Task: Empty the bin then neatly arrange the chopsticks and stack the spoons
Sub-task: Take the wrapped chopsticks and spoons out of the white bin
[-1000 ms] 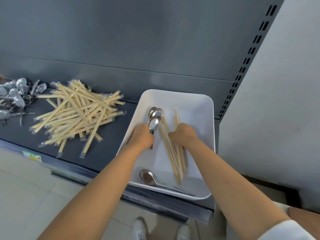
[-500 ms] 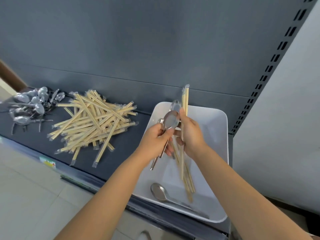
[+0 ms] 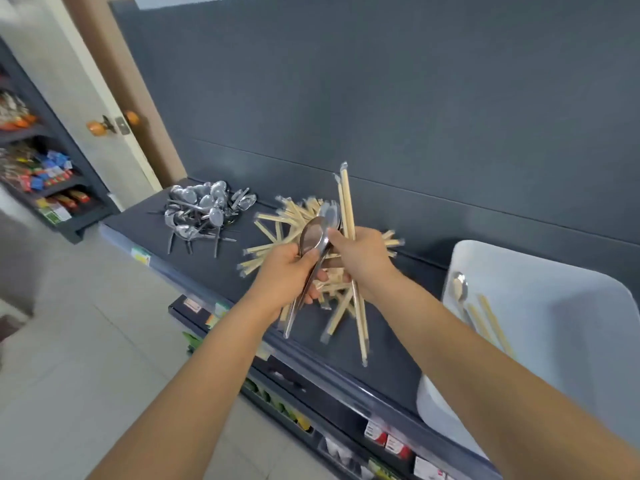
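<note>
Left grip holds spoons, right grip chopsticks, above chopstick pile.

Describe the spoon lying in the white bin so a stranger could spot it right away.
Find the white bin at the right end of the dark shelf. Near its left wall lies one metal spoon, bowl toward the back. It is the only spoon in there, with just pale wrapped chopsticks beside it.
</note>
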